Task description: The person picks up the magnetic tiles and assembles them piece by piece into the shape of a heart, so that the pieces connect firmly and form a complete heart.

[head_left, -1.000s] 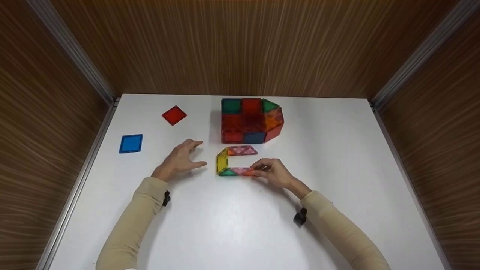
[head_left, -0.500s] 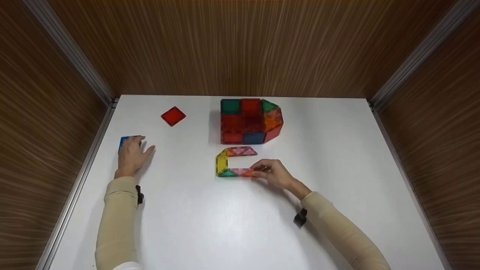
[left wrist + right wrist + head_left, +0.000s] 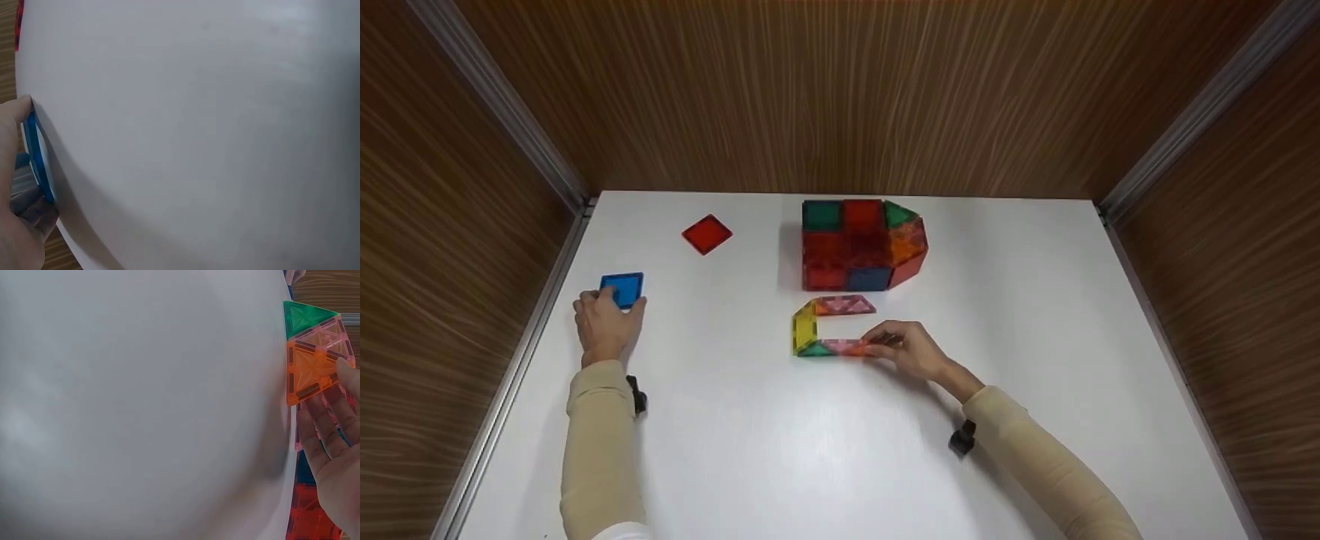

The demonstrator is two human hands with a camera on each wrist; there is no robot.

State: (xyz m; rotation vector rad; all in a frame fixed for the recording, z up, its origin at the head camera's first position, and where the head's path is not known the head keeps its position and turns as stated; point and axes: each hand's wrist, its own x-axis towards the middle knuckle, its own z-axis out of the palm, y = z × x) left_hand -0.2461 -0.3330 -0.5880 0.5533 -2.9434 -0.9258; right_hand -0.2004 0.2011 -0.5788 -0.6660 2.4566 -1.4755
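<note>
My left hand (image 3: 604, 322) holds a blue square magnetic tile (image 3: 626, 289) by its edges at the table's left side. In the left wrist view, the thumb and fingers sit at opposite edges of that blue tile (image 3: 38, 160). At the middle, my right hand (image 3: 913, 352) pinches an orange triangle tile (image 3: 309, 374) between thumb and fingers. The orange piece ends a standing row with a pink triangle (image 3: 332, 334) and a green triangle (image 3: 306, 319). This row joins a yellow tile (image 3: 804, 330), and a second pink row (image 3: 847, 304) stands behind, making a U open to the right.
Just behind the U stands a larger tile block (image 3: 855, 251) of red, green, blue and orange pieces, with an angled right end. One red square tile (image 3: 707, 234) lies flat at the back left. Wood-grain panels (image 3: 840, 97) wall the white table (image 3: 795, 450) behind and on both sides.
My left hand has moved from beside the U to the far left and taken hold of the blue square tile. The right hand stays on the orange triangle.
</note>
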